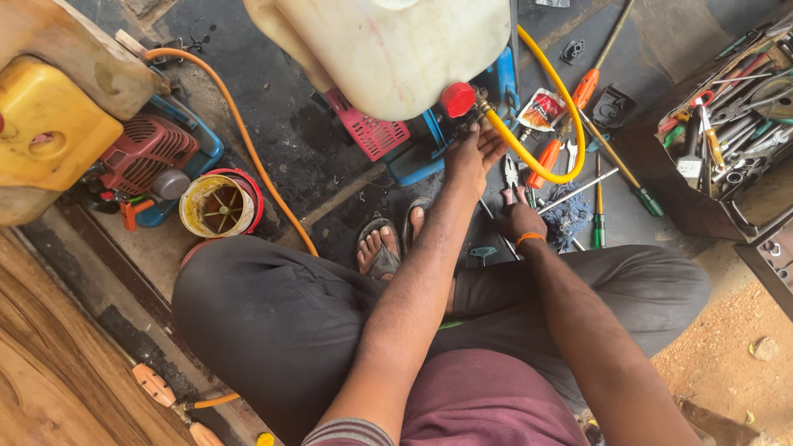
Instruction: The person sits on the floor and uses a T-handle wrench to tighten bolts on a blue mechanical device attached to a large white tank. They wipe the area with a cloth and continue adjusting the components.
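The left hand (472,153) lies flat-fingered against the brass fitting (481,106) just below the red cap (457,99), holding nothing, and would do best to steady that joint where the yellow hose (570,116) leaves it. Further below the cap, the right hand (519,219) closes on the pliers (511,175) on the floor; grip both handles squarely before lifting them toward the fitting.

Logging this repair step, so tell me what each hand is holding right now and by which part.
The right hand grips pliers by their red handles. The left hand touches the brass hose fitting beside the red cap; whether it grips it cannot be told.
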